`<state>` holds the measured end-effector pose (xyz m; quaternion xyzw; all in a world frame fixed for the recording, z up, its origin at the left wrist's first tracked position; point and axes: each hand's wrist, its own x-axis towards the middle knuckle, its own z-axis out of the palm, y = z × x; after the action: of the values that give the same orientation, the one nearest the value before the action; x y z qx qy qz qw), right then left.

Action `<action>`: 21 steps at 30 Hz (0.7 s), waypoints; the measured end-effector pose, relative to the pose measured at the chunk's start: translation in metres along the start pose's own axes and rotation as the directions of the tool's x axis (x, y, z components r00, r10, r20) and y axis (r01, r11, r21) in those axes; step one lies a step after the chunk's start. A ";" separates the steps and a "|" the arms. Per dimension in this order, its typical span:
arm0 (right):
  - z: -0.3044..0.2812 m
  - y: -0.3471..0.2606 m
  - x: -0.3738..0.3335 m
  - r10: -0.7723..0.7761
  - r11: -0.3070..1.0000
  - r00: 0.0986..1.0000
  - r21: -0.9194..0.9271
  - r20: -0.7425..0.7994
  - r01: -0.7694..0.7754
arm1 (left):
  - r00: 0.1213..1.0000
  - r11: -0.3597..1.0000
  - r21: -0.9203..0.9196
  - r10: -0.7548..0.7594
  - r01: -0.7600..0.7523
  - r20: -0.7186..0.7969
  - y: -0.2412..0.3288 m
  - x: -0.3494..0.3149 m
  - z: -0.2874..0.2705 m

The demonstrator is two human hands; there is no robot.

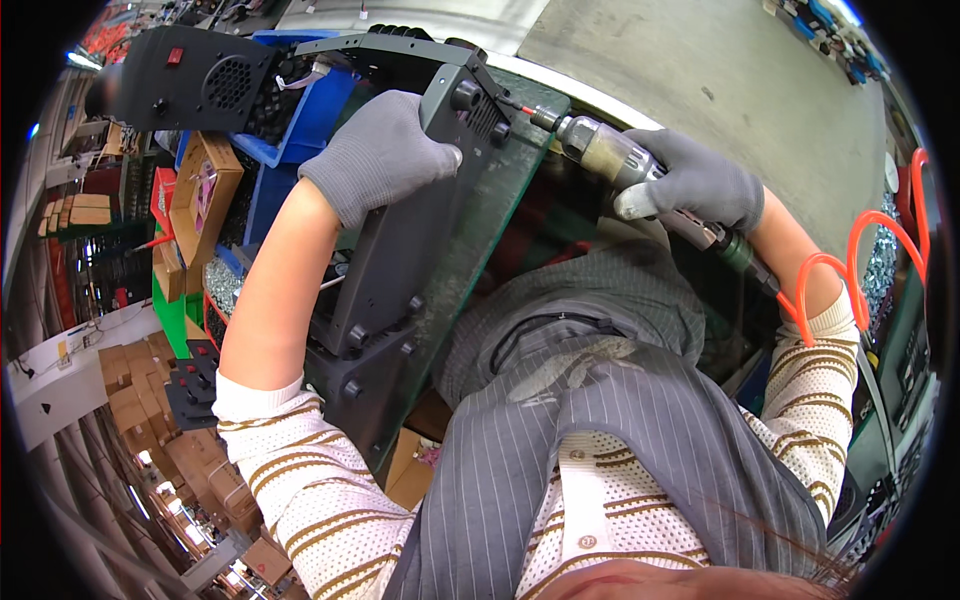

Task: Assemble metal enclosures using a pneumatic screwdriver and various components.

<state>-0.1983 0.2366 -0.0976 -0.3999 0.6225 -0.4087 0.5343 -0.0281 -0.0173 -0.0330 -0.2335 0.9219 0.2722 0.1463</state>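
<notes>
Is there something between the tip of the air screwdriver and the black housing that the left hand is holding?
Nothing visible. The air screwdriver in the right hand already has its tip at the black housing, which the left hand steadies.

Blue bins (318, 112) crowd the black housing's (400, 240) left; right side open.
</notes>
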 end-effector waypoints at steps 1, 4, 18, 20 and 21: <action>0.000 0.000 0.000 -0.023 0.999 1.000 -0.033 -0.019 0.022 | 1.000 1.000 0.000 0.001 -0.001 0.000 -0.001 0.000 0.001; -0.001 -0.001 0.001 -0.040 0.997 0.999 -0.073 -0.035 0.038 | 0.996 0.996 0.025 0.081 -0.081 -0.024 -0.004 0.002 0.001; 0.008 0.020 -0.017 -0.008 0.994 1.000 0.107 0.020 0.006 | 0.875 0.987 0.159 0.054 0.026 -0.481 0.028 -0.051 -0.012; 0.020 0.039 -0.020 0.005 0.989 1.000 0.148 0.028 -0.009 | 0.908 0.986 -0.156 -0.012 -0.059 -0.420 0.031 -0.087 -0.015; 0.027 0.050 -0.019 -0.003 0.987 0.999 0.161 0.033 -0.002 | 0.924 0.933 -0.346 -0.039 -0.103 -0.380 0.032 -0.110 -0.009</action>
<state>-0.1720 0.2698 -0.1406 -0.3621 0.5785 -0.4511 0.5750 0.0473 0.0399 0.0323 -0.2891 0.8709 0.3881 -0.0851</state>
